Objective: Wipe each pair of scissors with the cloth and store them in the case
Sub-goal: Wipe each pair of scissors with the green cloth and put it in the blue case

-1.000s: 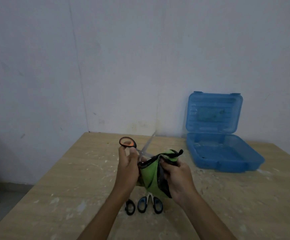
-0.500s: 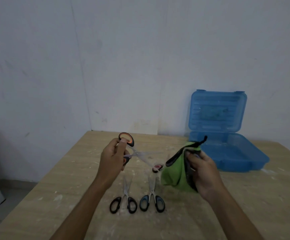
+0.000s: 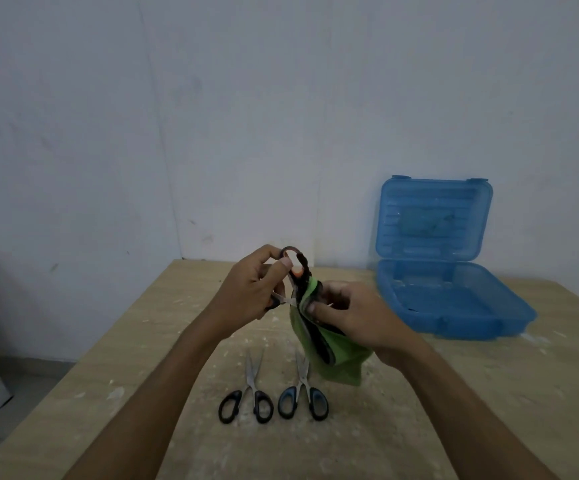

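My left hand (image 3: 250, 289) grips the handles of the orange-and-black scissors (image 3: 293, 263), held up above the table. My right hand (image 3: 354, 315) holds the green cloth (image 3: 336, 358) with a dark edge, pressed against the scissors so that their blades are hidden in its folds. Two more pairs lie on the table below: black-handled scissors (image 3: 248, 400) on the left and blue-and-black-handled scissors (image 3: 303, 398) on the right, blades pointing away from me. The blue plastic case (image 3: 454, 306) stands open at the right, its lid up against the wall.
The wooden table (image 3: 489, 393) is speckled with white dust. A white wall rises right behind it. The floor drops away past the table's left edge.
The hands have come together again. The cloth, held apart to the right half a second ago, now wraps the blades of the scissors, whose handles have turned upward.
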